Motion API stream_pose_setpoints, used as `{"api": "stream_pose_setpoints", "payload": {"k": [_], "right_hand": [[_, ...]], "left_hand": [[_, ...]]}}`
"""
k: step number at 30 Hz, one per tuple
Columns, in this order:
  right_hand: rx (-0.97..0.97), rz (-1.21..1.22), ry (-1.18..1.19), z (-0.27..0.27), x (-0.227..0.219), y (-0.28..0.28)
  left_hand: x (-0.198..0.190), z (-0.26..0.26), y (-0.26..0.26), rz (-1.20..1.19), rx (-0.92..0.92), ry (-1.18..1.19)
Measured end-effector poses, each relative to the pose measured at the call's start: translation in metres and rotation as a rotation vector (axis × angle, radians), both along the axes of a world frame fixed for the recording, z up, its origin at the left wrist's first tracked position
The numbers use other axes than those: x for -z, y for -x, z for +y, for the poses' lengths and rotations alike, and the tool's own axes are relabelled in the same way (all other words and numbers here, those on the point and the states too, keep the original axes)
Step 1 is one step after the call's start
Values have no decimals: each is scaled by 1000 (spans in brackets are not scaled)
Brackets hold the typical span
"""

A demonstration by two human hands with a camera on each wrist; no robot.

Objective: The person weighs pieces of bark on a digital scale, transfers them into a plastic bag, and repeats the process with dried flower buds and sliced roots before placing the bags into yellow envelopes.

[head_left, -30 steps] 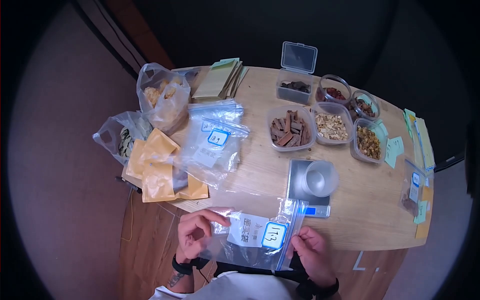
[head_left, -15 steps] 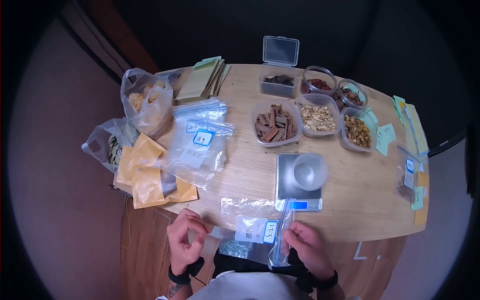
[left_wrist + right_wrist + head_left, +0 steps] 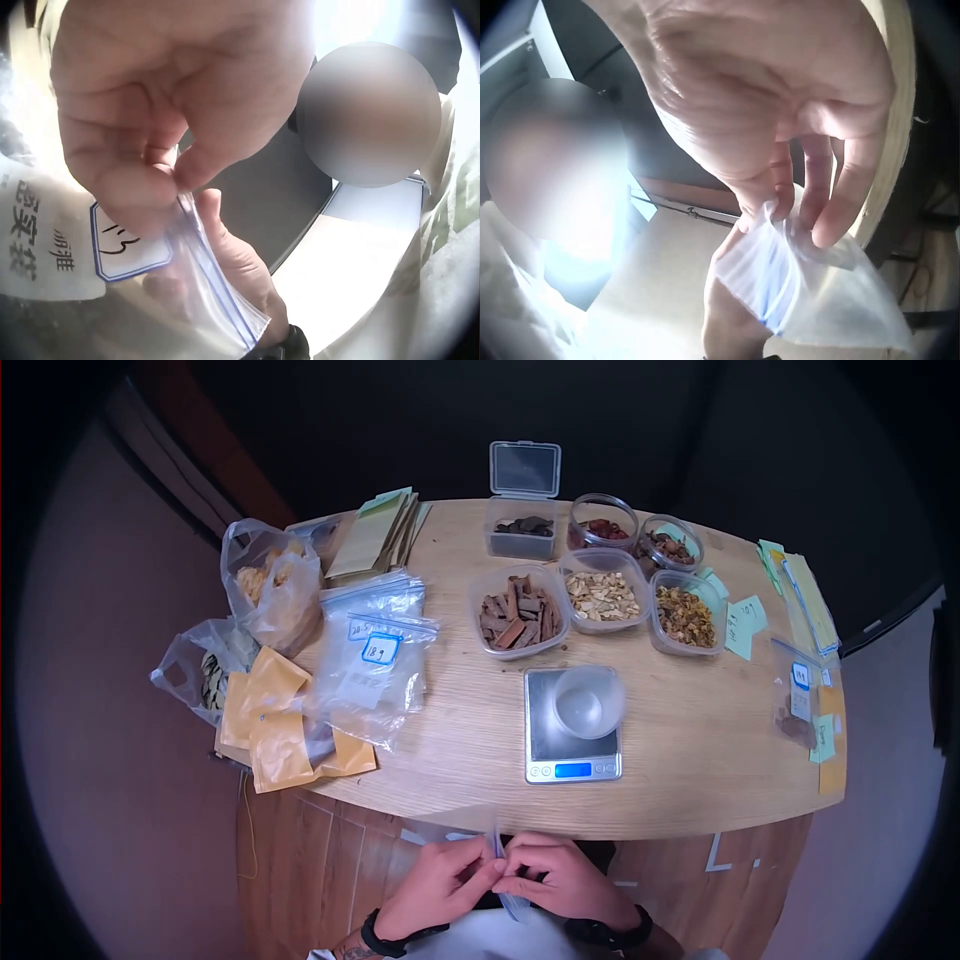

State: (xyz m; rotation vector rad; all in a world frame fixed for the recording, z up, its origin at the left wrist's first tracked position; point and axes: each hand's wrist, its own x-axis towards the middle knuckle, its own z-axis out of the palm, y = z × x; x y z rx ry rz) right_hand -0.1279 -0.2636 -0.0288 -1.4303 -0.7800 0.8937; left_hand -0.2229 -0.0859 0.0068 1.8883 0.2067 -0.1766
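In the head view, both hands meet at the near table edge on a clear zip-lock bag, seen almost edge-on. My left hand pinches its zip edge between thumb and fingers; my right hand pinches the same edge right beside it. The left wrist view shows the blue zip strip and a blue-framed sticker with handwritten figures. A printed white label lies beside that. In the right wrist view, the thin plastic hangs below the fingertips.
Behind the hands, a digital scale carries a clear plastic cup. Tubs of dried pieces, including bark strips, stand farther back. At left lie more zip-lock bags, orange pouches and a plastic bag of pale lumps.
The bag was spread with its label facing up; it now stands edge-on, closer to the body. The left hand, apart from it half a second ago, has moved right and pinches the zip edge.
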Motion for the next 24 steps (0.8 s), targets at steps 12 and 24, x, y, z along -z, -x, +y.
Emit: {"api": "stream_pose_setpoints", "payload": {"k": [12, 24], "right_hand": [[281, -391, 34, -10, -31, 5], [132, -714, -141, 16, -64, 10]], "left_hand": [[0, 9, 13, -344, -207, -210], [1, 9, 1, -504, -364, -146]]}}
